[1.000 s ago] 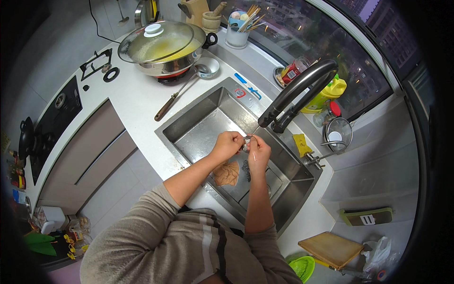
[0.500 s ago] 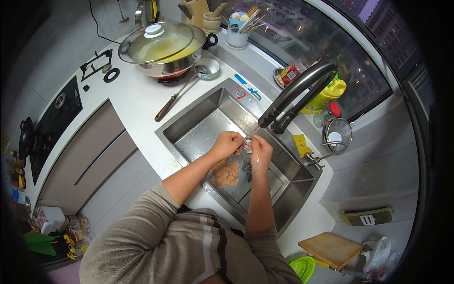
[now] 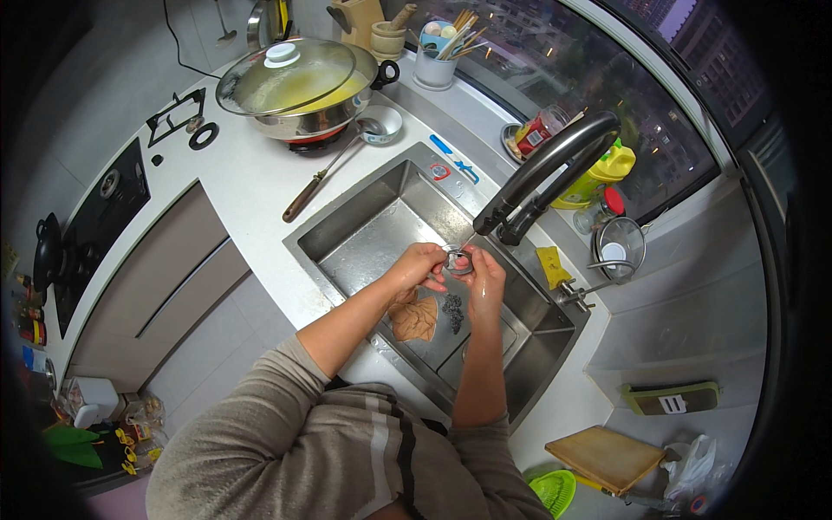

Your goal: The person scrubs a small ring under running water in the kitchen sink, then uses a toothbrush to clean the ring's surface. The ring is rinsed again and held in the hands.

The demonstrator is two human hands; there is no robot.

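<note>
Fingertip grip: L hand [image 3: 419,265] & R hand [image 3: 487,276] both pinch small ring-shaped pc [image 3: 469,263]; best held low over sink [image 3: 368,238], nr tap [image 3: 542,160].

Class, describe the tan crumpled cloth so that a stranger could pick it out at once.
Find the steel sink under the black faucet. Inside, toward its lower edge in the picture, lies the wrinkled tan cloth. Its warm colour sets it apart from the dark, scourer-like clump just to its right.
</note>
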